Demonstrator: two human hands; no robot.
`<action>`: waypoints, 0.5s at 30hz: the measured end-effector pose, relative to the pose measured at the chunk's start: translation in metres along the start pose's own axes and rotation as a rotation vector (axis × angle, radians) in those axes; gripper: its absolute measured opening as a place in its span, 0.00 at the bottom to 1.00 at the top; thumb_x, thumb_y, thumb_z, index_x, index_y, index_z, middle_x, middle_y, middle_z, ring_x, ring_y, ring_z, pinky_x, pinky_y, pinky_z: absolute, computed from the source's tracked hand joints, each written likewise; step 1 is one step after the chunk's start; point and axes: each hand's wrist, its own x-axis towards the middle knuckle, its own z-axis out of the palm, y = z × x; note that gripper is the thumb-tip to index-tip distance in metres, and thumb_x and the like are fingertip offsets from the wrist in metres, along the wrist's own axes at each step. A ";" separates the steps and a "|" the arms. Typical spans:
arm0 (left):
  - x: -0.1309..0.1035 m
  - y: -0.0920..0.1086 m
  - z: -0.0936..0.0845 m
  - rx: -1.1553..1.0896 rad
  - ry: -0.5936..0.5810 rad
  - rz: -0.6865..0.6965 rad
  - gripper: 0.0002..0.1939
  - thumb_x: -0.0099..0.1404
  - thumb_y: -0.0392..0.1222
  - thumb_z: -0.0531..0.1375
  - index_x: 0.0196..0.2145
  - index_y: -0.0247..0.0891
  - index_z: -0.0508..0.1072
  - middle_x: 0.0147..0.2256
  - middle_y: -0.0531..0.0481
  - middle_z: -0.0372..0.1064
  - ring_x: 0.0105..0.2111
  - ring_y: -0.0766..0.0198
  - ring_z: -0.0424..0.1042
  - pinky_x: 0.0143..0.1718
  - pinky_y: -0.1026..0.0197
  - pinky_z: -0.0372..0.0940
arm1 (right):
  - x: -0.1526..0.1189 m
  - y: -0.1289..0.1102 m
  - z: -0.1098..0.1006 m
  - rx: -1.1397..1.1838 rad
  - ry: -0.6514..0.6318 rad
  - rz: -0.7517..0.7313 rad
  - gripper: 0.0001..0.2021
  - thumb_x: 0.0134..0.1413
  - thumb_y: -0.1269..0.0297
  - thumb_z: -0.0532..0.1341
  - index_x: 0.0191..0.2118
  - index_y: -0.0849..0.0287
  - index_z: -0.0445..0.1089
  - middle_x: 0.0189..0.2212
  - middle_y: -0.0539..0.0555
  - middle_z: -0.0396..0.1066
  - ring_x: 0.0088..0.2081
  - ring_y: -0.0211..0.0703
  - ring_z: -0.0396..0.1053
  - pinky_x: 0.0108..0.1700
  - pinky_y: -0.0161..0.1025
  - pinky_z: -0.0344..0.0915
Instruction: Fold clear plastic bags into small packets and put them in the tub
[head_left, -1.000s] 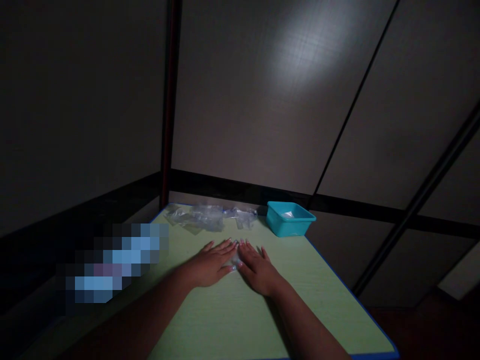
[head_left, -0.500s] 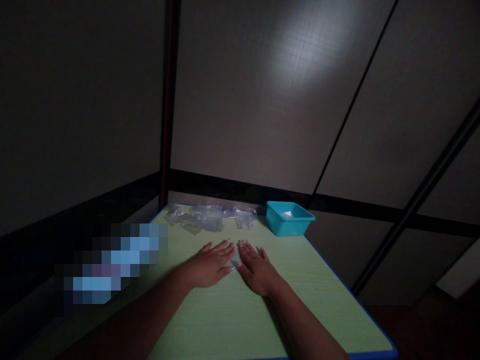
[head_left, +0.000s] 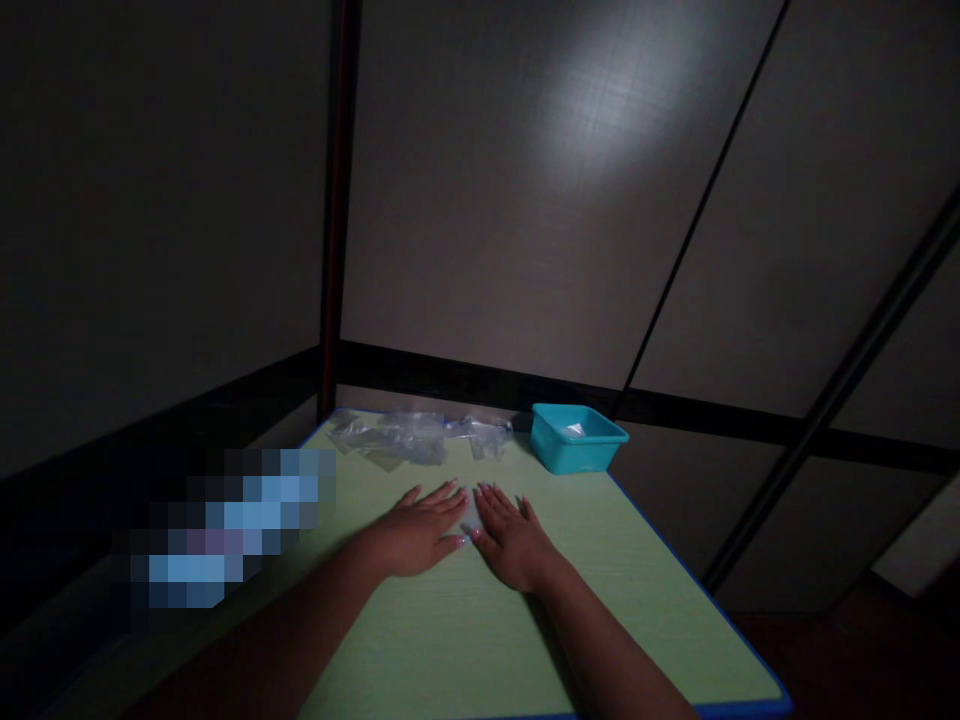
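One clear plastic piece, between left hand and right hand, equally near; both flat, fingers unclenched; long axis hidden.

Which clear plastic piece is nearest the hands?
The plastic piece between the left hand and the right hand, partly covered; the other pieces lie farther across the table.

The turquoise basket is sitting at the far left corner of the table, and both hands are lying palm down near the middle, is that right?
Not quite: the head view shows the turquoise basket at the far right corner of the table. Both hands are lying palm down near the middle.
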 end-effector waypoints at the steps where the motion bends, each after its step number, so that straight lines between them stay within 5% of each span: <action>1: 0.000 0.000 0.000 -0.002 -0.001 0.000 0.27 0.65 0.52 0.45 0.61 0.48 0.44 0.62 0.50 0.37 0.62 0.58 0.34 0.57 0.43 0.33 | 0.000 0.000 0.000 0.000 -0.003 0.003 0.29 0.59 0.48 0.37 0.63 0.55 0.36 0.63 0.54 0.34 0.63 0.43 0.30 0.59 0.56 0.30; 15: 0.000 0.010 -0.011 -0.027 0.063 -0.084 0.27 0.66 0.54 0.41 0.61 0.46 0.45 0.62 0.50 0.38 0.61 0.58 0.37 0.57 0.43 0.35 | 0.004 0.000 0.004 0.012 -0.002 0.020 0.32 0.57 0.45 0.36 0.63 0.57 0.32 0.63 0.54 0.29 0.63 0.47 0.28 0.58 0.59 0.31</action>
